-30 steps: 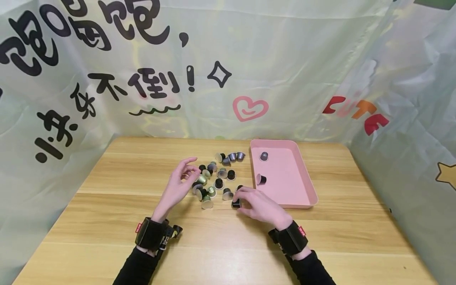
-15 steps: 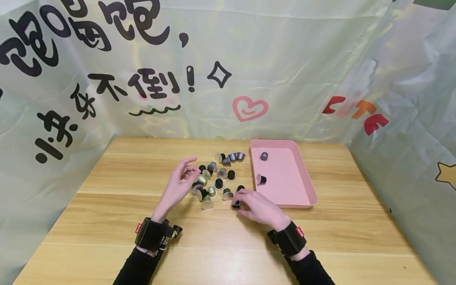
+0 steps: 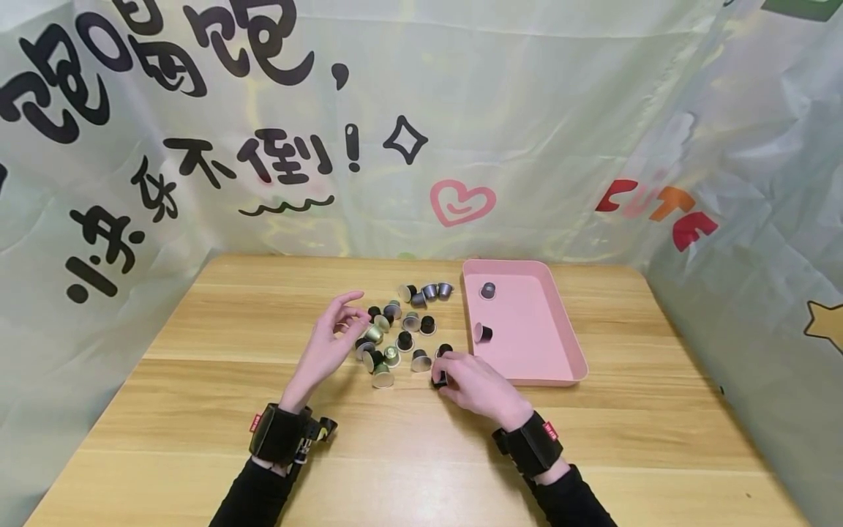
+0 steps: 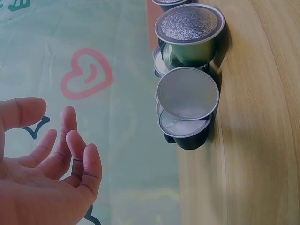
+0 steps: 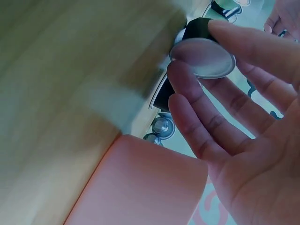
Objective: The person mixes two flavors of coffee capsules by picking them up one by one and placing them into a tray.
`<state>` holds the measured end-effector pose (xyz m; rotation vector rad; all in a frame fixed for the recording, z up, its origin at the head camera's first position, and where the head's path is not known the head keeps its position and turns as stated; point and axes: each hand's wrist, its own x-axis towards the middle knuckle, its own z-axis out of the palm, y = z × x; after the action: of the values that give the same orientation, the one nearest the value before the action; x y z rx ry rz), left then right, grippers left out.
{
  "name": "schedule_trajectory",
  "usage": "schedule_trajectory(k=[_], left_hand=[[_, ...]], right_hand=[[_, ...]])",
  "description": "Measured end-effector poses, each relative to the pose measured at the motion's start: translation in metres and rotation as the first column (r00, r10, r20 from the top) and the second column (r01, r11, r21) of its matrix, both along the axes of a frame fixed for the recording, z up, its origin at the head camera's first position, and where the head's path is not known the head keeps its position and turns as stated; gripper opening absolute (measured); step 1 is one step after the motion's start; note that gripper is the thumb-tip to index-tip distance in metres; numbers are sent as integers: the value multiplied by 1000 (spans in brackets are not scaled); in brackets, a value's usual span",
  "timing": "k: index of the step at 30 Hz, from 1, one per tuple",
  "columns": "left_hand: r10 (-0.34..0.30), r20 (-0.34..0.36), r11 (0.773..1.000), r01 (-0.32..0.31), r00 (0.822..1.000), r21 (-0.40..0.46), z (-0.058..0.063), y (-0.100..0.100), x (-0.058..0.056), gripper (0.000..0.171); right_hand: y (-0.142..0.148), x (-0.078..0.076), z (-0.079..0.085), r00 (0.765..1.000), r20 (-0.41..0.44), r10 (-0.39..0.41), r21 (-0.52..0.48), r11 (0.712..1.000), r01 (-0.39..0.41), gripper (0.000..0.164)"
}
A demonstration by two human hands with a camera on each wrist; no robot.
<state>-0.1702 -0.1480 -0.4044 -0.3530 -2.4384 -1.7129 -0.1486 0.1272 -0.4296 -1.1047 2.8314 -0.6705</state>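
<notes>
My right hand pinches a black coffee capsule between thumb and fingers, close over the table beside the tray's near left corner. The capsule's silver lid faces the right wrist camera. Another black capsule stands just beyond those fingers. My left hand hovers at the left of the loose capsules, fingers relaxed and holding nothing. Nearest it are a pale green capsule and several black ones. In the left wrist view, a green capsule shows its silver foil lid, apart from the fingers.
A shallow pink tray lies to the right, with a grey capsule and a black capsule inside. Grey-purple capsules cluster at the back of the wooden table. A printed cloth hangs behind.
My right hand has shifted slightly to the right and toward me, with the black capsule moving a little along with it. My left hand stays in place.
</notes>
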Motion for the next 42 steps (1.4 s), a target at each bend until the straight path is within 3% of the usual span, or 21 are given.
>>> schedule_trajectory(k=[19, 27, 35, 42], left_hand=[[1, 6, 1000, -1, 1000, 1, 0, 0, 2, 45], [0, 2, 1000, 0, 1000, -4, -1, -1, 1, 45], [-2, 9, 1000, 2, 1000, -7, -1, -1, 0, 46], [-3, 7, 1000, 3, 1000, -5, 0, -2, 0, 45]], right_hand=[[-1, 0, -1, 1000, 12, 15, 9, 1000, -15, 34], [1, -2, 0, 998, 13, 61, 9, 998, -61, 31], [2, -2, 4, 994, 69, 86, -51, 995, -83, 30], [7, -5, 5, 994, 53, 91, -87, 992, -86, 29]])
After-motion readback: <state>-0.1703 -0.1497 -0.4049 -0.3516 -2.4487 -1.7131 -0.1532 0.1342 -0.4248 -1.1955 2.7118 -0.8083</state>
